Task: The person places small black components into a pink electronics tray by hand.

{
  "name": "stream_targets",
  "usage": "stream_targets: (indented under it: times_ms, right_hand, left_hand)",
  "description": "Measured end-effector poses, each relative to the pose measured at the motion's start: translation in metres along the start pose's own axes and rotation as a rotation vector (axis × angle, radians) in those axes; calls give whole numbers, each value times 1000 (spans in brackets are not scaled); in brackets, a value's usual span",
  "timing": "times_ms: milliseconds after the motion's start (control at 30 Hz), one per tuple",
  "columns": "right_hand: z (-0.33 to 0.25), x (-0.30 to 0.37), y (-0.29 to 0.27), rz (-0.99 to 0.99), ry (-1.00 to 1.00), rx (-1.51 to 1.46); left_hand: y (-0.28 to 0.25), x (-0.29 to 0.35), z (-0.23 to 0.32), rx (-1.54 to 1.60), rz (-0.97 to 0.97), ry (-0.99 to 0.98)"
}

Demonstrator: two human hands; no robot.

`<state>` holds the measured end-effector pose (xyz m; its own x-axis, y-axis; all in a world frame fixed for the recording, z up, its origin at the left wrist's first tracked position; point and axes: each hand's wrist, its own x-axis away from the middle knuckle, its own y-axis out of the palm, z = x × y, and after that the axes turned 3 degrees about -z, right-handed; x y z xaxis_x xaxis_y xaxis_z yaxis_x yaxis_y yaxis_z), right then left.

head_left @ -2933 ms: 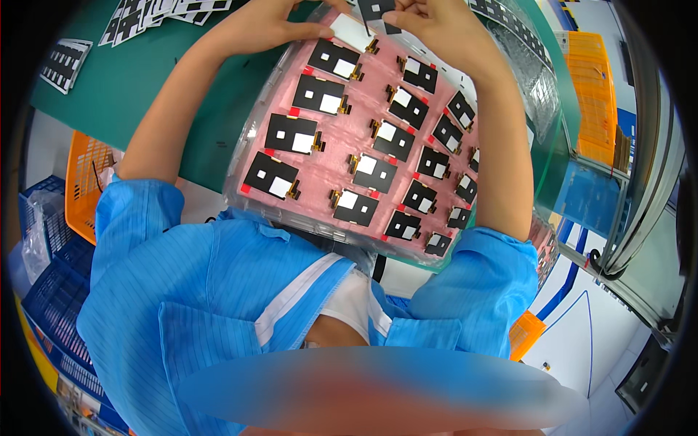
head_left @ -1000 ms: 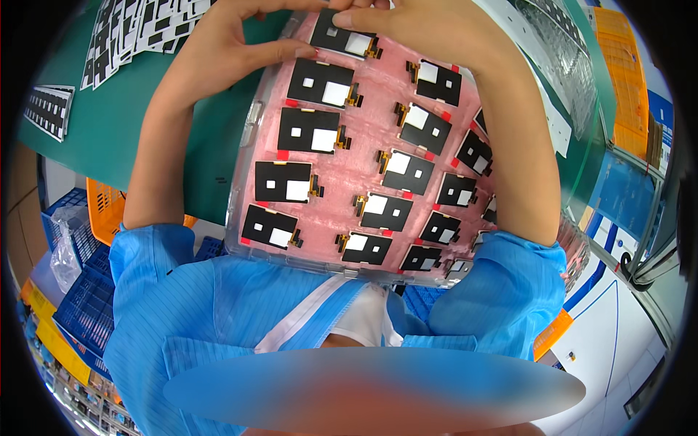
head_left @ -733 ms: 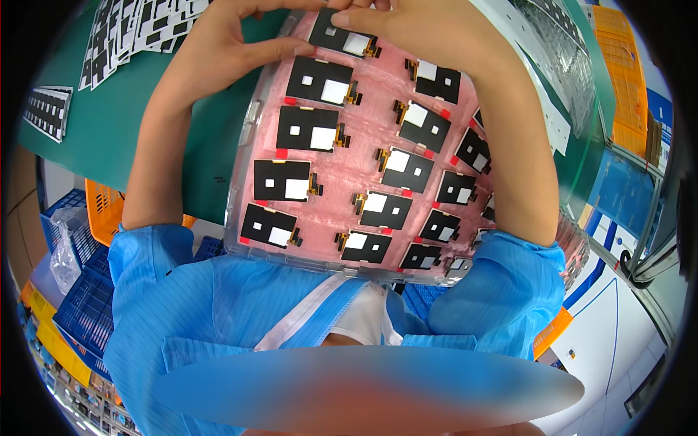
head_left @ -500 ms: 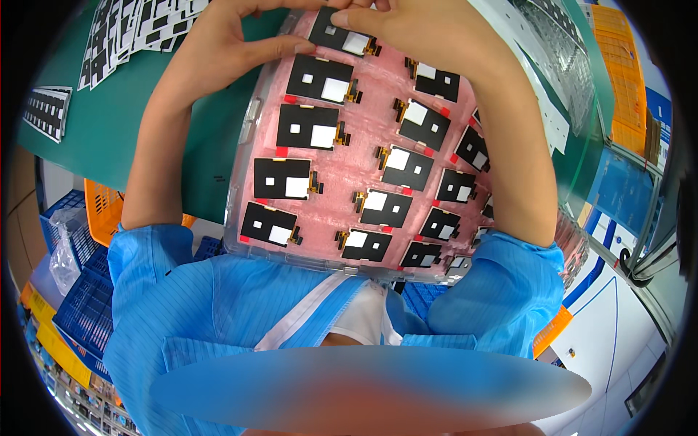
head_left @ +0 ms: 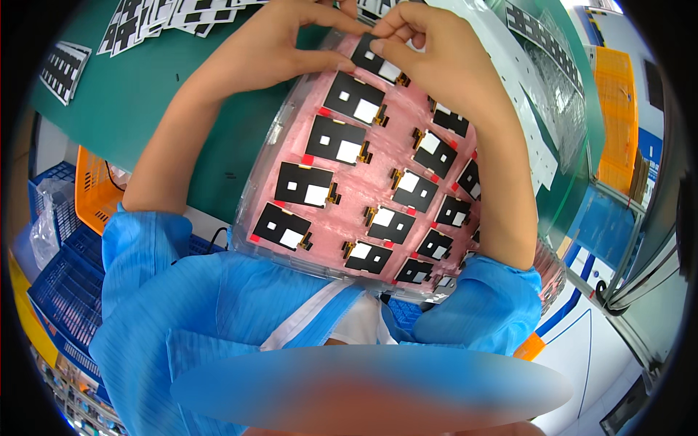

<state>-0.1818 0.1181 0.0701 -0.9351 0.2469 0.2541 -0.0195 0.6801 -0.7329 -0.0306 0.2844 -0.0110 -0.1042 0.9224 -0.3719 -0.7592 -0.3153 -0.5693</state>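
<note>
A clear plastic tray [head_left: 256, 190] lined with pink film lies tilted before me, holding rows of flat black panels with white squares and gold-brown flex tabs. At its far left corner, both hands are at one black panel [head_left: 372, 61]. My left hand [head_left: 309, 43] has thumb and forefinger stretched apart along the panel's left end, their tips by its corners. My right hand [head_left: 425, 51] has thumb and forefinger drawn together over the panel's upper left part. Whatever sits between those right fingertips is too small to make out. Another black panel [head_left: 354, 97] lies just nearer me.
Die-cut black-and-white sheets [head_left: 156, 22] spread over the green table [head_left: 225, 138] at far left, with a smaller stack [head_left: 64, 71] beside them. Clear plastic packaging [head_left: 556, 94] lies right. Orange [head_left: 96, 190] and blue baskets [head_left: 73, 291] stand at left; an orange crate [head_left: 614, 109] stands far right.
The tray's far left part and both hands appear farther right and lower in the picture, the tray more slanted. My right fingertips have come closer to my left forefinger over the same panel.
</note>
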Motion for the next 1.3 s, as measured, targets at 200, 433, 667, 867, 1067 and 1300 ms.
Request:
stream_targets:
  times_ms: [200, 433, 667, 867, 1067, 1300]
  right_hand:
    - [31, -5, -3, -55, -95, -40]
    - [43, -5, -9, -70, -85, -239]
    - [16, -7, -3, -168, -8, -368]
    - [17, -4, -5, -155, 34, -382]
    - [8, -4, -5, -159, 66, -306]
    - [19, -2, 1, 10, -77, -69]
  left_hand:
    - [6, 2, 5, 120, 25, -76]
    - [-4, -6, 18, 204, -13, -150]
    - [20, -10, -25, 511, 224, 554]
    - [-4, -6, 22, 229, 4, -194]
    - [23, -12, -27, 532, 221, 548]
    - [20, -10, -22, 375, 250, 507]
